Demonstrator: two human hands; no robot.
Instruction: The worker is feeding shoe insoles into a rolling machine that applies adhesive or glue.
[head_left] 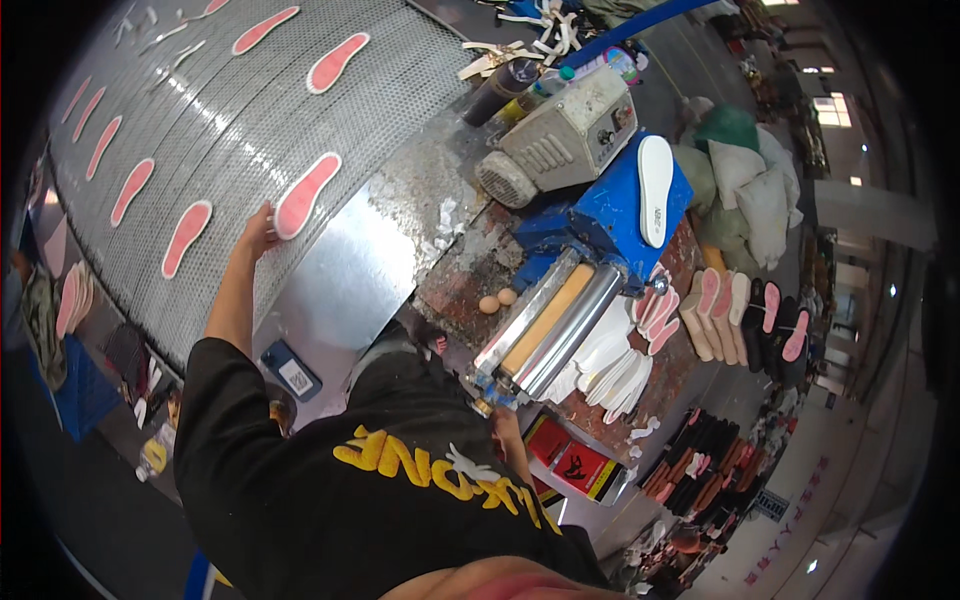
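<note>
My left hand (262, 230) reaches over a metal mesh belt (235, 115). Its fingers close on the near, wider end of a pink insole with a white rim (308, 195). More pink insoles lie spaced out on the belt, such as one insole (186, 238) to the left of my hand. At the near end of a roller machine (550, 320) is my right hand (507, 428). It is partly covered by my body and the machine, and its fingers are too hidden to read. A white insole (655, 190) rests on the machine's blue housing.
White and pink insoles (610, 370) are stacked right of the rollers. A grey motor (560, 135) and bottles stand behind. Two eggs (497, 300) lie on the stained bench, and a phone (291, 371) lies by my left arm. Red boxes (575, 460) sit near my right hand.
</note>
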